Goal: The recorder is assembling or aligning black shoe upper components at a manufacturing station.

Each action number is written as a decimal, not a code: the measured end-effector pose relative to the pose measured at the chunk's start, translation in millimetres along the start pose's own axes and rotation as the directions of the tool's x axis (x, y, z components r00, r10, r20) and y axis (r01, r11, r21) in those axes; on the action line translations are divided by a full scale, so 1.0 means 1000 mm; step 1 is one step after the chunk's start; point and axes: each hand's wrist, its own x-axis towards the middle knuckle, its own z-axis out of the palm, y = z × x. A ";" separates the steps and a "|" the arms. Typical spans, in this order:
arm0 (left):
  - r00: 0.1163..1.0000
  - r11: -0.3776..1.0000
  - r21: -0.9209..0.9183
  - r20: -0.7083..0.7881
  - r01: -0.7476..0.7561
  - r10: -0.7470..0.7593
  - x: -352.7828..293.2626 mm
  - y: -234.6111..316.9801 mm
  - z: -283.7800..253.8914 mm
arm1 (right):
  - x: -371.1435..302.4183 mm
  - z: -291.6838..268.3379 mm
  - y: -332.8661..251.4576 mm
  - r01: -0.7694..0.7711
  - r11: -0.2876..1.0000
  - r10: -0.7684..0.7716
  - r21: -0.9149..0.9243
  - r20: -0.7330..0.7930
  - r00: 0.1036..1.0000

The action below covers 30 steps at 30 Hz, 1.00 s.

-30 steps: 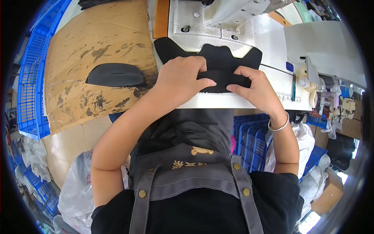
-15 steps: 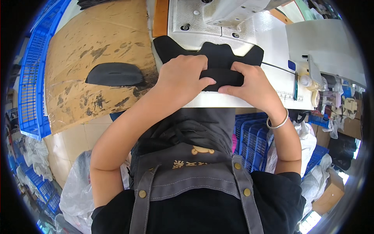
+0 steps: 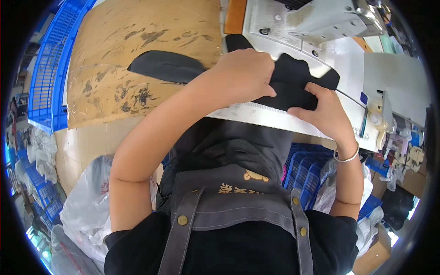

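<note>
A black, padded-looking fabric piece [image 3: 293,80] with a wavy far edge lies on the white worktable [image 3: 256,113], along its near edge. My left hand [image 3: 245,75] is closed on its left part, thumb at the near side and fingers curled over the top. My right hand [image 3: 323,112] pinches the right part between thumb and fingers. The fabric under both palms is hidden. To the left, a separate black half-oval piece [image 3: 167,66] rests on a brown cardboard sheet [image 3: 105,50], partly behind my left forearm.
Beyond the fabric stands a white sewing machine [image 3: 330,20] on a metal bed. A ruler scale runs along the table's front edge. Blue plastic crates [image 3: 48,87] stand at the far left, with another crate [image 3: 309,167] below the table. Plastic bags [image 3: 87,197] lie on the floor.
The whole view has turned, so table and cardboard appear shifted right. The fabric's near flap, raised between my hands before, now looks flatter. Both hands still grip the piece.
</note>
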 end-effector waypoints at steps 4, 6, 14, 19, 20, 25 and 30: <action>0.999 1.000 -0.023 -0.044 -0.017 0.016 -0.002 -0.005 0.004 | 0.000 0.001 -0.002 0.004 1.000 -0.004 -0.025 -0.003 1.000; 1.000 1.000 -0.021 -0.023 0.000 -0.001 -0.001 -0.005 0.002 | -0.001 0.005 0.000 0.053 0.998 -0.054 -0.016 -0.078 0.996; 0.999 0.999 -0.008 -0.029 -0.035 0.035 -0.006 -0.006 0.007 | 0.001 0.000 -0.006 -0.006 1.000 0.006 -0.013 -0.010 1.000; 0.970 0.875 0.483 -0.226 0.035 0.086 -0.017 0.030 0.026 | -0.002 0.000 0.002 0.004 1.000 -0.006 -0.028 -0.057 0.998; 0.969 0.875 0.485 -0.222 0.009 0.113 -0.020 0.036 0.032 | 0.000 0.004 0.009 0.025 1.000 -0.025 -0.018 -0.037 0.999; 0.898 0.903 0.288 -0.213 -0.319 0.385 -0.030 0.021 0.079 | -0.003 -0.013 0.023 0.034 0.995 -0.043 0.093 0.089 0.995; 0.916 0.888 0.355 -0.165 -0.291 0.366 -0.029 0.025 0.079 | -0.015 -0.020 0.049 -0.162 0.877 0.104 0.453 0.152 0.983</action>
